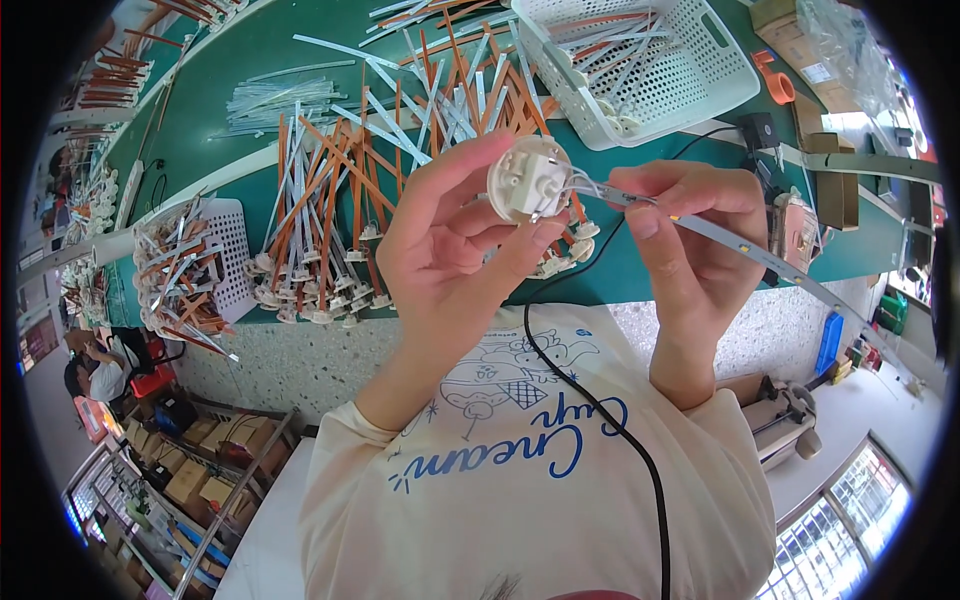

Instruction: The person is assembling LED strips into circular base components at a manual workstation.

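Observation:
Between the fingers and thumb of my left hand (pixel 440 220) is a round white plastic lamp base (pixel 532 182), its moulded inner side showing. Thin pale wires (pixel 583 184) run from it to the end of a narrow LED strip (pixel 755 248). My right hand (pixel 700 225) pinches that strip near its wired end, thumb against forefinger. The strip slants away to the lower right, past my right wrist. Both hands are raised in front of my chest, above the near edge of the green table (pixel 220 65).
A heap of similar lamp bases with brown and silvery strips (pixel 335 215) covers the table beyond my left hand. Clear thin strips (pixel 280 103) lie farther back. A white perforated basket (pixel 690 112) holds more pieces. A black cable (pixel 640 450) hangs across my shirt. Cardboard boxes (pixel 790 45) stand at far right.

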`<state>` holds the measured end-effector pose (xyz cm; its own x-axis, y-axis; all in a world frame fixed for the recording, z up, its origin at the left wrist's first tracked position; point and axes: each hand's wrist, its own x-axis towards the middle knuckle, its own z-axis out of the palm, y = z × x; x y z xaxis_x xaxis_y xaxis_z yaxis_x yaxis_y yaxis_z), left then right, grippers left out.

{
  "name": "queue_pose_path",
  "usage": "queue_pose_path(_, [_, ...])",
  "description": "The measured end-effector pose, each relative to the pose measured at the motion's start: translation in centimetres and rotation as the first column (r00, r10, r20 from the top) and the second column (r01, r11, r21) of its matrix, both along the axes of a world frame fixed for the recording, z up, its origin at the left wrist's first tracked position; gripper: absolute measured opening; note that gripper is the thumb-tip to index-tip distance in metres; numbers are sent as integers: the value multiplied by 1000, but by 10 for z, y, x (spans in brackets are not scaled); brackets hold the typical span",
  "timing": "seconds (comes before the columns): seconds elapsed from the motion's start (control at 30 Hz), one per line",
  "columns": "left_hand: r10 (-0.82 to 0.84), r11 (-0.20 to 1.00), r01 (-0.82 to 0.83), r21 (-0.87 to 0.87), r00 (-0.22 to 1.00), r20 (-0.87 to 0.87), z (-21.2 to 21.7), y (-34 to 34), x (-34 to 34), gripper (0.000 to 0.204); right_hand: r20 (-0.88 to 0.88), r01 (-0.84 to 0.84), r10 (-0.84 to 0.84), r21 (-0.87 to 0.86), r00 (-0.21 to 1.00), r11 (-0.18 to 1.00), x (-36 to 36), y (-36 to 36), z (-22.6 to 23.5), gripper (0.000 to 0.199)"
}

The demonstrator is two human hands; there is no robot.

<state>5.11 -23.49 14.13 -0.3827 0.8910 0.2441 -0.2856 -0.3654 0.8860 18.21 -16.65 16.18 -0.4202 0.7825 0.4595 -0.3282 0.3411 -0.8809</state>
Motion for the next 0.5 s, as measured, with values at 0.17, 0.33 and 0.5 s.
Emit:
queue_pose_path(0.17, [-33,999,33,-25,999,19,7,2,-1,47,-14,-10,11,101,1000,995,1,2,4,22])
queue_pose_path(0.33, [-100,995,101,-24,995,15,11,0,-7,39,93,75,-80,62,992,995,-4,-2,15,21])
queue_pose_path(0.5, [-38,998,42,37,995,-94,5,-1,-14,24,130,109,-104,-31,986,994,3,-3,24,20])
